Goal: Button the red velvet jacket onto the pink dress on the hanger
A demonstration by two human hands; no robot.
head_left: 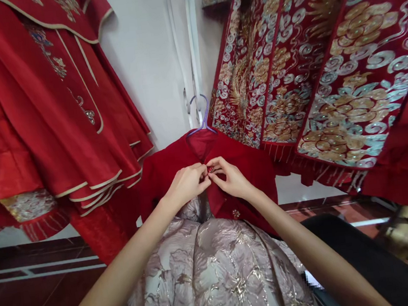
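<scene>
A dark red jacket [248, 165] hangs from a purple hanger [205, 123] in front of me, its collar at the top. My left hand [189, 182] and my right hand [229, 177] meet at the upper front opening. Both are pinched on the jacket's front edges, around a small shiny button-like fastening [211, 169] mostly covered by fingertips. Lower on the right front panel sits an ornate gold button [236, 213]. Below the jacket spreads a pale silver-pink floral brocade skirt [218, 270], under my forearms.
Red garments with cream piping [73, 114] hang at the left. Embroidered red panels with beaded fringe [329, 83] hang at the right. White rack poles [193, 40] stand against the wall behind the hanger. A black surface [349, 249] lies at lower right.
</scene>
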